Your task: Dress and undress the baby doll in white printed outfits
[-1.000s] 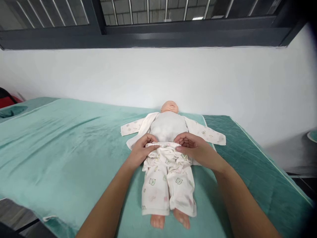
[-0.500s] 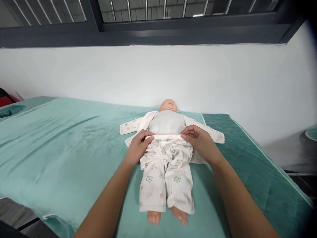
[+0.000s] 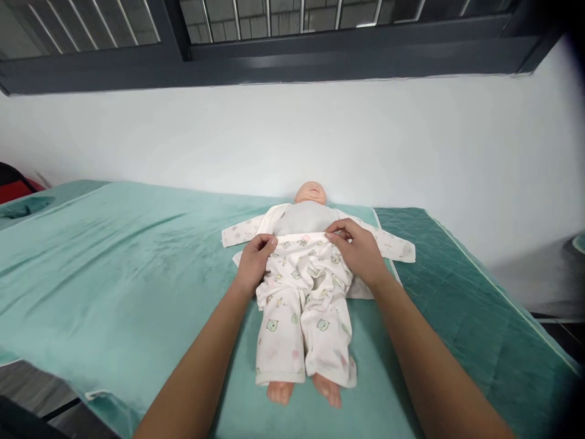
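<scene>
A baby doll (image 3: 311, 192) lies on its back, head toward the wall and bare feet toward me. White printed baby pants (image 3: 304, 292) cover its legs and reach up over the belly. My left hand (image 3: 256, 259) is closed on the waistband at its left end. At the other end of the waistband, my right hand (image 3: 356, 247) pinches the fabric between thumb and fingers. A matching printed shirt (image 3: 395, 245) lies open under the doll, sleeves spread to both sides. The doll's pale grey torso (image 3: 306, 218) shows above the waistband.
The doll rests on a light green blanket (image 3: 114, 292) over a bed. A darker quilted cover (image 3: 457, 305) shows at the right. Behind stands a white wall (image 3: 205, 140) below a dark window frame (image 3: 320, 55). A red and black object (image 3: 13, 186) is at the far left.
Both hands have moved up toward the doll's chest with the waistband, which now covers more of the torso. The pants' hems and the feet appear slightly higher in view.
</scene>
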### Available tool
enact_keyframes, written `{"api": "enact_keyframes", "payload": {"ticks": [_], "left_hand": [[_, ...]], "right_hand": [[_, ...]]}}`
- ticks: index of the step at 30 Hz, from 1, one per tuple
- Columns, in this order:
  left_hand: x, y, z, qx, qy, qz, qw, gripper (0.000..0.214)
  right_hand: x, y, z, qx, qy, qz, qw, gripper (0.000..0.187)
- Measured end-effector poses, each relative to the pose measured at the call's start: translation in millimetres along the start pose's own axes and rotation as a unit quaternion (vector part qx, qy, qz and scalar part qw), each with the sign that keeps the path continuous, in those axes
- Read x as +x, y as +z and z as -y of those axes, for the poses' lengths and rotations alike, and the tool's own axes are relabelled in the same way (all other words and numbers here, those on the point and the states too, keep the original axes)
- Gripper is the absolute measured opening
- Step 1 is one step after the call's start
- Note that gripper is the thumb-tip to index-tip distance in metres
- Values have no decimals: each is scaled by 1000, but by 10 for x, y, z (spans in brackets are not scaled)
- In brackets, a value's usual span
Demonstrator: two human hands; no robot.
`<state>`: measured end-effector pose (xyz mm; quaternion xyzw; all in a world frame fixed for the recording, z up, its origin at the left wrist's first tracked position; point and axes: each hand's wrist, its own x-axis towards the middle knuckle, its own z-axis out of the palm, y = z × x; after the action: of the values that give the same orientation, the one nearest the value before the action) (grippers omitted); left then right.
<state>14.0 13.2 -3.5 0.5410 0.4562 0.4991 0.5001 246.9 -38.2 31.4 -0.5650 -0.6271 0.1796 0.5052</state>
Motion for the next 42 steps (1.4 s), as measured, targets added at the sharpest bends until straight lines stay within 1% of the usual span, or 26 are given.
{"api": "enact_keyframes", "payload": {"ticks": [4, 7, 9, 12, 15, 17, 19, 23, 28, 31, 36, 39, 42], "left_hand": [[-30, -6, -28, -14, -18, 36, 999, 24], [-50, -26, -26, -36, -17, 46, 998, 23], [-60, -54, -13, -51, -20, 59, 997, 23], [-66, -105, 4, -60, -33, 83, 994, 24], [-63, -158, -6, -55, -45, 112, 991, 23], [-62, -197, -27, -49, -54, 139, 988, 22], [-65, -237, -56, -41, -60, 168, 983, 22], [-79, -303, -119, -37, -69, 240, 968, 35], [-99, -327, -173, -50, -85, 284, 954, 43], [-112, -325, -184, -54, -91, 293, 950, 47], [-132, -319, -165, -55, -70, 267, 960, 45], [-120, -318, -112, -58, -57, 240, 967, 42], [-83, -307, -39, -48, -58, 191, 979, 34]], "right_hand": [[-95, -67, -60, 37, 19, 10, 999, 10], [-145, -170, -120, 49, 43, 19, 998, 13], [-157, -239, -164, 41, 67, 58, 995, 19], [-156, -331, -224, 20, 81, 138, 987, 30], [-160, -412, -269, 29, 86, 194, 977, 25], [-175, -452, -287, 59, 102, 232, 966, 19], [-194, -473, -289, 86, 118, 258, 955, 17], [-215, -475, -257, 93, 122, 276, 949, 18], [-214, -481, -219, 81, 111, 301, 944, 12], [-227, -482, -223, 92, 125, 305, 940, 9], [-245, -474, -280, 107, 131, 285, 943, 11], [-229, -455, -337, 85, 121, 242, 959, 16], [-194, -400, -390, 37, 125, 186, 974, 16]]}}
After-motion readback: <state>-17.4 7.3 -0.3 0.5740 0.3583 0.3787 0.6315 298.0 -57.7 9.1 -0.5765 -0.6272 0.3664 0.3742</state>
